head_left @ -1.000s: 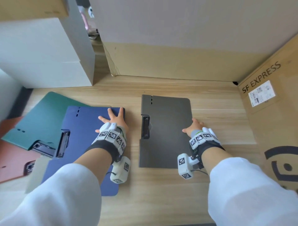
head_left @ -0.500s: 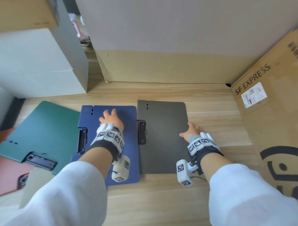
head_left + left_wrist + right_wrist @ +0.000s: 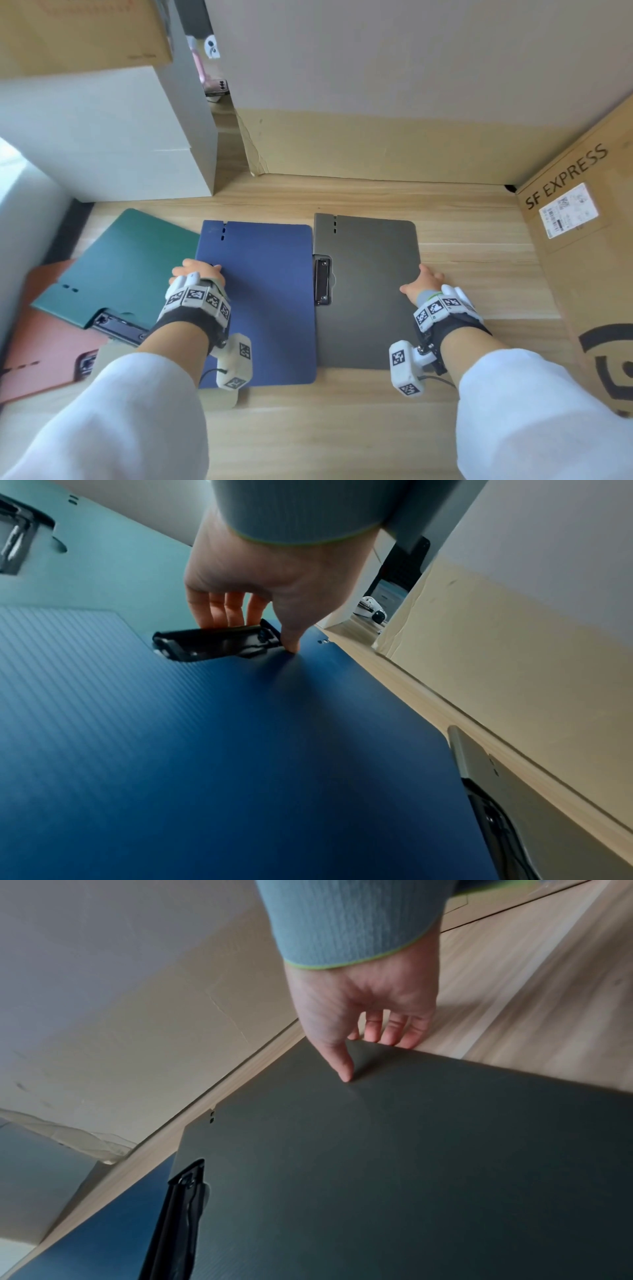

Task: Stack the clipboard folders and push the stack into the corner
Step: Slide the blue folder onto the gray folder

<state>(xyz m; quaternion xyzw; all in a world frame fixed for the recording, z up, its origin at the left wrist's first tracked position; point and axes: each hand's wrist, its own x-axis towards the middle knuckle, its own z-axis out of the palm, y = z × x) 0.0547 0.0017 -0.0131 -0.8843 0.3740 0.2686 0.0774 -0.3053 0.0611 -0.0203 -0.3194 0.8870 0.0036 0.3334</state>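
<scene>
Your left hand (image 3: 260, 588) pinches the clip edge of the blue folder (image 3: 267, 301), and your right hand (image 3: 363, 1010) pinches the far edge of the grey folder (image 3: 370, 291), probably to lift them together. Both lie side by side, well apart from the corner (image 3: 509, 187).

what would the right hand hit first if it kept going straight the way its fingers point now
The right hand points away from the person, fingers curled over the grey folder's right edge. Straight on lies bare wooden floor, then probably the large cardboard box at the back. Depth is hard to judge here.
</scene>
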